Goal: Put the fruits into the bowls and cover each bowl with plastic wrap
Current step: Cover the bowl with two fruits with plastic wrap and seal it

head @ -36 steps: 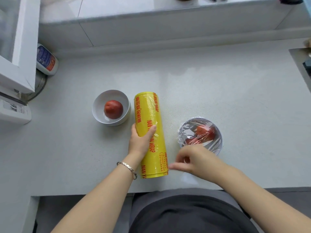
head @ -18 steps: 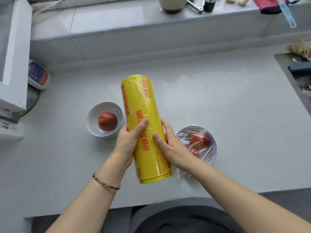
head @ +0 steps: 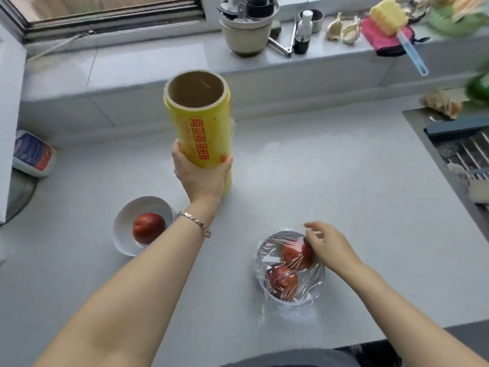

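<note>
Toward the middle of the bench [head: 330,165], the left hand [head: 202,178] stood the yellow roll of plastic wrap [head: 199,123] upright on its end, fingers [head: 177,154] clasped round its lower part, and its hollow cardboard core faced the camera. Nearer the front edge, the right hand [head: 330,245] hovered at the far rim of the wrapped bowl [head: 289,268], fingers loosely curled and grasping nothing that could be seen; whether the fingertips touched the film was hard to tell. The step in hand looked like parking the roll and finishing that cover. To do it well, the roll should have been steadied before the hand let go, since a tall tube on its end tips easily, and the loose tail of film trailing toward the front edge should have been pressed down against the bowl's side so the cover sealed. The open white bowl [head: 127,229], toward the front left, still lacked its wrap, so the roll was best kept within reach. Counted: two bowls, one covered and one open; three red fruits, two under the film [head: 281,280] and one in the open bowl [head: 148,227]; one roll of wrap.
</note>
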`<act>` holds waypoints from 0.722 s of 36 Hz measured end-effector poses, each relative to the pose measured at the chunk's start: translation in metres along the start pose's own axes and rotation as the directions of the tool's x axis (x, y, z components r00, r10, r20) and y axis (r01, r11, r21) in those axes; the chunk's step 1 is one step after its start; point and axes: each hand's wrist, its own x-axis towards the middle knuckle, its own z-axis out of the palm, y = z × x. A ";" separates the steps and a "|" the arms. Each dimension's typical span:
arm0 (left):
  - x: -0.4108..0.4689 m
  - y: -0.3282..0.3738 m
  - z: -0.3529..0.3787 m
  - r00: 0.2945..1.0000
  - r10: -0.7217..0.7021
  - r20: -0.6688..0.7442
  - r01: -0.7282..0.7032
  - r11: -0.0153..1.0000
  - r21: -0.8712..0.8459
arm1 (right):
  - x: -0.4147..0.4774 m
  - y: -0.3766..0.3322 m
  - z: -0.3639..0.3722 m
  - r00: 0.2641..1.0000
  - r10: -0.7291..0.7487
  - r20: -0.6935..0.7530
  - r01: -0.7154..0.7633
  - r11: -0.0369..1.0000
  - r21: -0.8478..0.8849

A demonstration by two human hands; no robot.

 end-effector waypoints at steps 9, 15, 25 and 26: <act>-0.002 -0.021 0.003 0.997 -0.067 0.046 0.069 0.997 -0.027 | 0.006 0.000 0.008 0.997 0.041 0.066 -0.046 0.996 0.070; -0.002 -0.029 -0.013 0.982 -0.073 0.175 0.080 0.996 -0.032 | 0.007 0.000 0.011 0.997 0.015 0.076 -0.015 1.000 0.003; -0.098 -0.057 -0.057 0.692 -0.510 0.511 0.358 0.857 0.371 | -0.019 0.005 0.032 0.993 0.109 -0.053 -0.106 0.993 0.052; -0.110 -0.064 -0.061 0.633 -0.552 0.543 0.369 0.832 0.415 | -0.024 0.004 0.034 0.992 0.115 -0.058 -0.111 0.991 0.069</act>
